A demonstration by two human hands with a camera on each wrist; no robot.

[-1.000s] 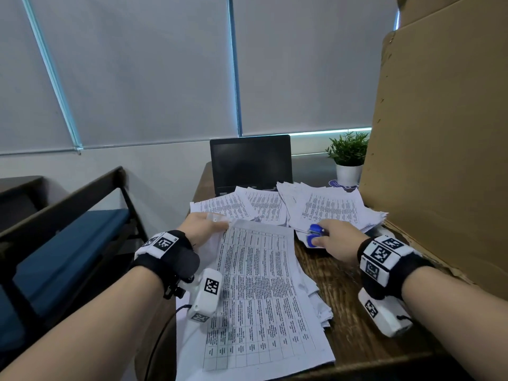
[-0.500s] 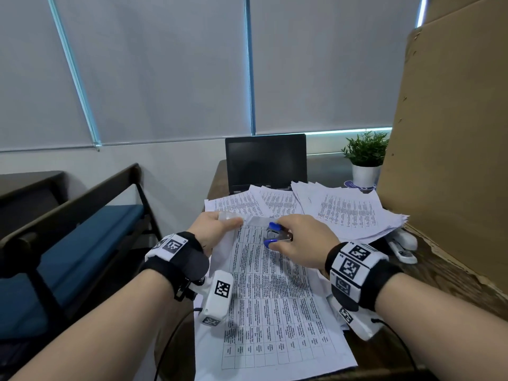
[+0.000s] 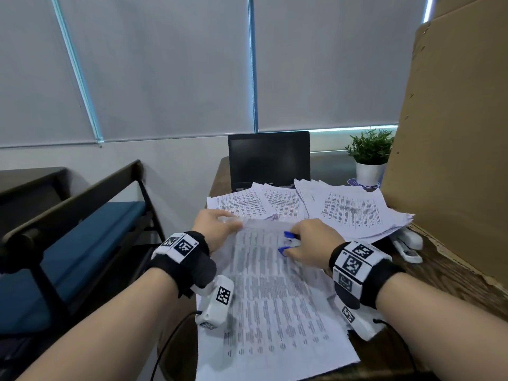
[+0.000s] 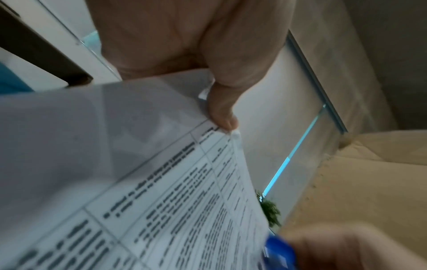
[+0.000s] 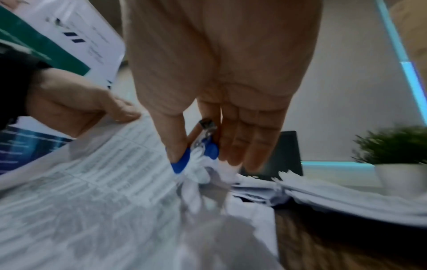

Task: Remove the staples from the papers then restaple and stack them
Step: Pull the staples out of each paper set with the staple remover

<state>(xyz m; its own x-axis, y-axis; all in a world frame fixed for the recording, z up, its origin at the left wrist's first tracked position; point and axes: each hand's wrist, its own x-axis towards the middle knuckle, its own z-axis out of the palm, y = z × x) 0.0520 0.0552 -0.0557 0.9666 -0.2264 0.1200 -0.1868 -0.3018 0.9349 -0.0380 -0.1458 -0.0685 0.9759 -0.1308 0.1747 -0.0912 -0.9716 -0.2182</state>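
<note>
**Staple remover at the top of the printed set**

I see the printed sheet set [image 3: 272, 292] lying with its long axis running from me toward the laptop [image 3: 269, 159], its near end hanging over the desk [image 3: 450, 287] edge. The blue staple remover [image 3: 288, 242] sits over the far end of that set, its blue grips pinched between thumb and forefinger of my right hand [image 3: 313, 243]; in the right wrist view its metal body points down at crumpled paper, though blur hides whether the claws touch a staple. My left hand [image 3: 213, 229] pinches the far left corner of the same set, thumb on top, fingers curled beneath.

Beyond lie fanned piles of printed papers [image 3: 349, 210], overlapping, the right pile partly covering a white stapler [image 3: 406, 244] on the dark wooden desk. A small potted plant [image 3: 369, 155] stands beside the laptop, a cardboard panel [image 3: 456, 149] rises at right, grey roller blinds [image 3: 170, 64] fill the wall ahead, and a blue-cushioned bench [image 3: 82, 243] stands to the left.

Both forearms reach forward, wrists banded with marker cuffs, palms down.
</note>
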